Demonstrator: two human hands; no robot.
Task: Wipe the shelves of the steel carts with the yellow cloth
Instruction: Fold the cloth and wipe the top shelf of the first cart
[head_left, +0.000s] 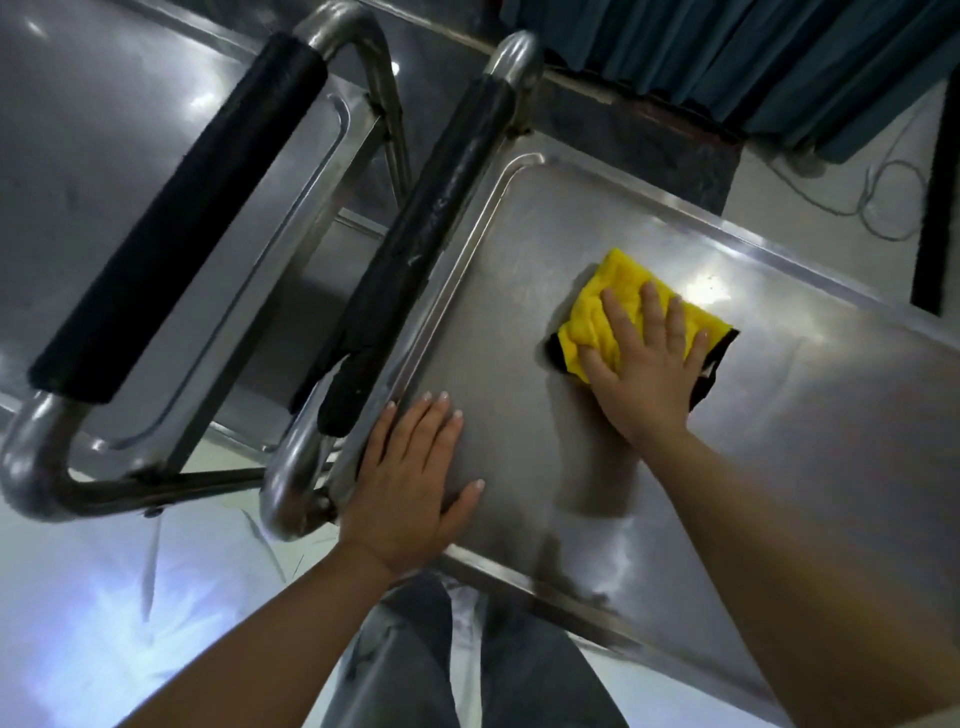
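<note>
A folded yellow cloth (602, 306) with a black edge lies on the top shelf of the near steel cart (810, 426). My right hand (649, 364) presses flat on the cloth, fingers spread, covering its near half. My left hand (410, 483) rests flat on the same shelf near its front left corner, fingers together, holding nothing. A second steel cart (104, 156) stands to the left, its top shelf bare.
Two black-padded push handles (176, 213) (415, 239) on steel tubes stand between the carts. A teal curtain (753, 57) hangs at the back right, with a white cable (883, 208) on the floor below it. My legs (457, 660) are under the shelf's front edge.
</note>
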